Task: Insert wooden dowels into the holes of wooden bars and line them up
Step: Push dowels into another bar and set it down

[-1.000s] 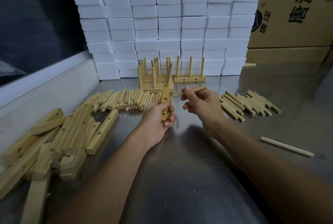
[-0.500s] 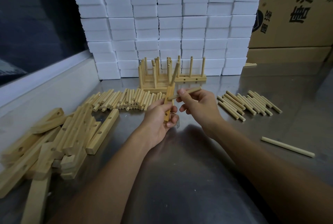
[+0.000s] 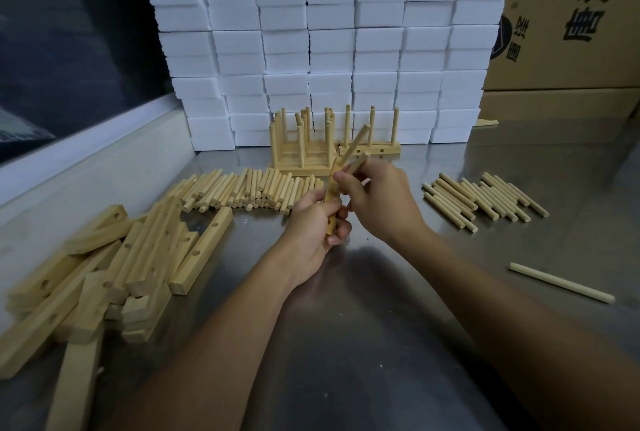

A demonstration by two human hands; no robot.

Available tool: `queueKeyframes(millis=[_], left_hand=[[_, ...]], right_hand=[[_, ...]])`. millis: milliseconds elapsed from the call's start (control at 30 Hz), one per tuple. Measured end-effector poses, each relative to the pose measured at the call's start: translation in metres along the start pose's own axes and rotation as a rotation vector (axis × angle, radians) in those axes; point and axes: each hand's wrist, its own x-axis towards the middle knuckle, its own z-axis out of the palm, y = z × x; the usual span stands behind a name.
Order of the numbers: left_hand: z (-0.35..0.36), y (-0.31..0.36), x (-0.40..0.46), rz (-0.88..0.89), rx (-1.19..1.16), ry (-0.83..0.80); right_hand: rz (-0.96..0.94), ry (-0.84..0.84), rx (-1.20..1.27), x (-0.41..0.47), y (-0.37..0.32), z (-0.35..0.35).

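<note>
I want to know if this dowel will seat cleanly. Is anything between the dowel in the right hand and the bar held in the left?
Nothing visible does. The right hand pinches the dowel right at the bar gripped by the left hand. The meeting point is hidden by fingers, so whether it has entered a hole cannot be told.

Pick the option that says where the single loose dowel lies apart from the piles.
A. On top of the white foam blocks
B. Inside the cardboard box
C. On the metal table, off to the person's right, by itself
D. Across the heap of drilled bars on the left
C: the lone dowel lies flat on the bare metal table, to the right of the right forearm and nearer than the right-hand pile of dowels.
</note>
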Motion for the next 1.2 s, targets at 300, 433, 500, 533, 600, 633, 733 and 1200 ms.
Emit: queueKeyframes(millis=[300,433,500,533,600,633,733,1200], left_hand=[[-0.001,0.003,0.000,-0.026,-0.046,-0.011],[-0.006,0.008,-0.001,-0.107,-0.177,0.015],[-0.007,0.008,0.000,-0.120,-0.246,0.046],[-0.007,0.008,0.000,-0.126,-0.280,0.057],[-0.008,0.008,0.001,-0.136,-0.337,0.074],[-0.009,0.008,0.001,-0.139,-0.358,0.081],[-0.010,0.009,0.002,-0.153,-0.432,0.104],[-0.011,0.011,-0.002,-0.148,-0.470,0.119]], right_hand=[[-0.026,0.014,0.017,-0.002,0.005,0.006],[0.005,-0.010,0.096,-0.003,0.005,0.007],[0.029,0.002,0.091,-0.004,0.007,0.008],[0.038,0.013,0.068,-0.006,0.009,0.008],[0.054,0.013,-0.010,-0.009,0.014,0.008],[0.062,-0.014,-0.058,-0.011,0.016,0.009],[0.064,-0.185,-0.238,-0.015,0.020,0.011],[0.139,-0.110,-0.592,-0.016,0.021,0.009]])
